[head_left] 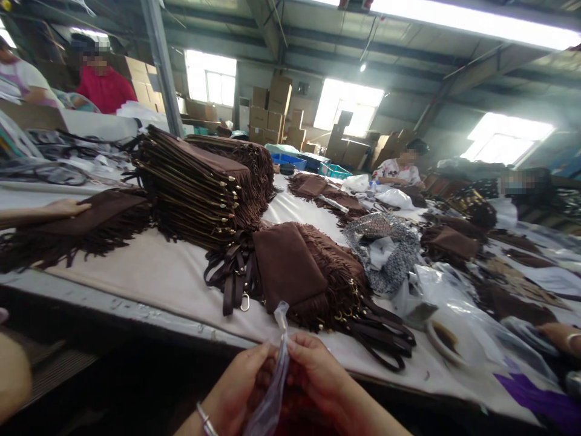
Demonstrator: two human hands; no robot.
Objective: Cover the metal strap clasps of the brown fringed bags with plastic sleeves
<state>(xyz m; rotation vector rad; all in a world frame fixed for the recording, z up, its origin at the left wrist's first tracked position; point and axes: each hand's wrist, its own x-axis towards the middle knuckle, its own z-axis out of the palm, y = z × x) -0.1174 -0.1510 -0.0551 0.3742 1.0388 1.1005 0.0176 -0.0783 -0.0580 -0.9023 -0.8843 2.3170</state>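
Both of my hands meet at the bottom middle, in front of the table edge, around a clear plastic bag. The bag is twisted narrow, and its top end sticks up above the fingers. My left hand, below a silver bangle, pinches it from the left. From the other side, my right hand grips it between thumb and fingers. Just beyond lies a pile of brown fringed bags with gold clasps. Dark straps with a metal hook lie at its left.
A tall stack of brown fringed pouches stands behind, to the left. Another person's hand rests on a fringed piece at far left. Right of the pile are a grey patterned bag, clear plastic and a tape roll. Co-workers sit farther back.
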